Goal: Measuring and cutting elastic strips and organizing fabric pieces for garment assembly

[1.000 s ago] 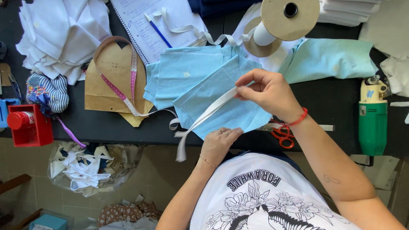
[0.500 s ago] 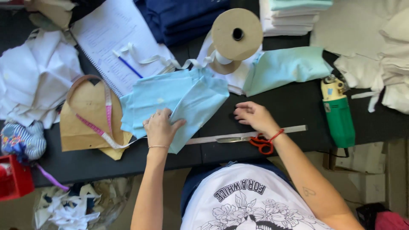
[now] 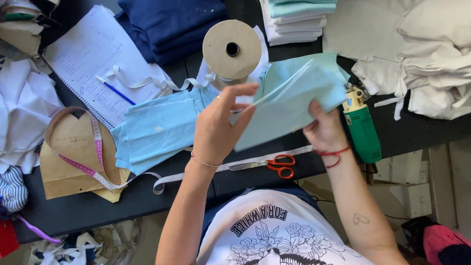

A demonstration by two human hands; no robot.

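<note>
Holding one flat, smooth pale-blue fabric piece (image 3: 289, 110) off the dark tabletop (image 3: 422, 132): left hand (image 3: 218, 125) pinching its upper edge, right hand (image 3: 324, 130) gripping its lower side. Ribbed striped cloth (image 3: 157, 127) just left; orange-handled scissors (image 3: 274, 164) below; cardboard tape spool (image 3: 231, 49) above.

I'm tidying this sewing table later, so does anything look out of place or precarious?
The green electric cutter lies at the table's front edge, its end overhanging. The measuring tape trails off the paper pattern. Both hands hold a light blue fabric piece above the table.
</note>
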